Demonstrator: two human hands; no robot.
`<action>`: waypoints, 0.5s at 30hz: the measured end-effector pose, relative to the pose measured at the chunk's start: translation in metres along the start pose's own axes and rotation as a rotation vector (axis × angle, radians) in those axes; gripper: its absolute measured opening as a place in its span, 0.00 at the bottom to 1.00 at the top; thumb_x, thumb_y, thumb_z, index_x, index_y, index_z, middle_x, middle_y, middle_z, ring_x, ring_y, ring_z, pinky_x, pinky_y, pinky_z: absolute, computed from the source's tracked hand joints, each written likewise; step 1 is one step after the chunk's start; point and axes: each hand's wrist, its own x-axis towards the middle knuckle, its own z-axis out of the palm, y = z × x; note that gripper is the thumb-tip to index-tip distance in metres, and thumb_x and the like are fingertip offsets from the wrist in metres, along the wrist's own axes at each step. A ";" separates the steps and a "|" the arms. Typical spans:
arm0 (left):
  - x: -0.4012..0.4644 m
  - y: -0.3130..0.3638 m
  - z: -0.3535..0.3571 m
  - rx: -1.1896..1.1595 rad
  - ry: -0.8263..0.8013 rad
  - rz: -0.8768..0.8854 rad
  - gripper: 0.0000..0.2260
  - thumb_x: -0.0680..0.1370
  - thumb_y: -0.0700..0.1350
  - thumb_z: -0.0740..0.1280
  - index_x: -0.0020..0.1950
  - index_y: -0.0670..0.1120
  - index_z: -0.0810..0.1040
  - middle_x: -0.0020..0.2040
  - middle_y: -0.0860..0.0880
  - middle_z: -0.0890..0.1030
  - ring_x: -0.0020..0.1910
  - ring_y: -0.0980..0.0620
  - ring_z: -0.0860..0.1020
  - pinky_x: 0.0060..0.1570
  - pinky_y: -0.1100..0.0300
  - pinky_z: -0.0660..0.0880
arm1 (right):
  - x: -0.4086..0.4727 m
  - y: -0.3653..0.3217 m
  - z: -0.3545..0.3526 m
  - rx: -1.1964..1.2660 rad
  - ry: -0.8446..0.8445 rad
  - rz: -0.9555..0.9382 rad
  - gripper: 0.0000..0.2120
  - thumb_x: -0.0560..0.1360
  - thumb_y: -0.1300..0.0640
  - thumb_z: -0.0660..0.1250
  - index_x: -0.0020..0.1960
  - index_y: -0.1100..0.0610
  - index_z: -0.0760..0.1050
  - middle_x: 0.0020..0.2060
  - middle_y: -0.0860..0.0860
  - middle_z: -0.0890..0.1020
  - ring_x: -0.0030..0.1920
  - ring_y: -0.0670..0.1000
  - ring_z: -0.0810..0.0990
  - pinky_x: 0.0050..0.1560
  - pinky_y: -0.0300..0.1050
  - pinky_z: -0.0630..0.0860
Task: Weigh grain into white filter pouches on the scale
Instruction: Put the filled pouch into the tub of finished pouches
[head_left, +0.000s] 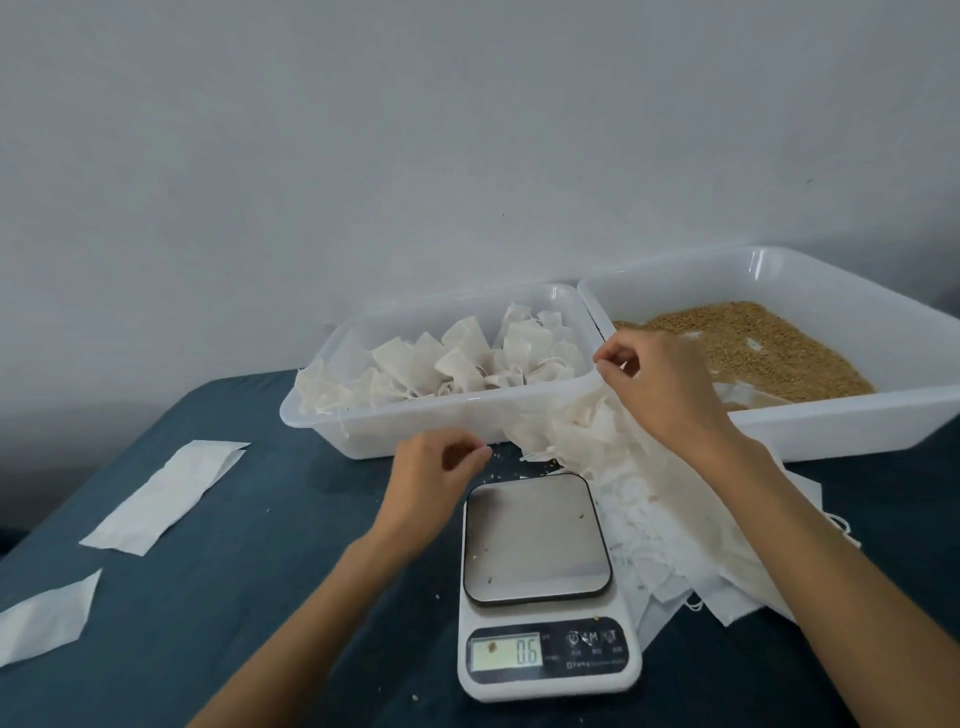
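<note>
A white digital scale (536, 540) stands on the dark blue table in front of me; its steel plate holds only a few stray grains and the display reads 0.6. To its right lies a heap of empty white filter pouches (670, 525). My right hand (665, 387) is raised over the top of that heap and pinches a white pouch (597, 415) by its upper edge. My left hand (434, 470) hovers just behind the scale with curled fingers, close to the pouch's left edge; I see nothing between them. Brown grain (769, 348) fills the right tray.
Two white plastic trays stand side by side against the wall: the left tray (363, 434) holds several pouches standing upright, the right tray (841, 423) the grain. Two flat white paper strips (166, 496) (47, 618) lie on the table's left. Loose grains dot the cloth.
</note>
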 end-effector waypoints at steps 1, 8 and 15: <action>0.004 -0.002 0.009 0.045 -0.028 -0.040 0.11 0.81 0.45 0.72 0.40 0.44 0.85 0.35 0.50 0.84 0.32 0.57 0.76 0.39 0.61 0.73 | -0.001 0.000 0.001 0.003 -0.005 0.003 0.03 0.77 0.58 0.70 0.47 0.52 0.83 0.37 0.42 0.82 0.37 0.39 0.78 0.39 0.40 0.76; 0.036 0.012 0.056 0.097 -0.098 -0.190 0.15 0.79 0.51 0.74 0.41 0.40 0.85 0.38 0.42 0.85 0.36 0.47 0.78 0.38 0.54 0.74 | -0.001 0.002 0.001 -0.006 0.002 -0.015 0.03 0.77 0.57 0.70 0.47 0.51 0.83 0.37 0.40 0.81 0.36 0.38 0.78 0.38 0.39 0.76; 0.046 0.021 0.065 -0.016 0.054 -0.236 0.03 0.77 0.42 0.74 0.44 0.46 0.85 0.40 0.49 0.86 0.40 0.52 0.84 0.44 0.55 0.81 | -0.002 -0.001 0.000 0.018 -0.007 -0.017 0.03 0.77 0.57 0.71 0.47 0.51 0.83 0.37 0.41 0.82 0.37 0.38 0.79 0.39 0.37 0.75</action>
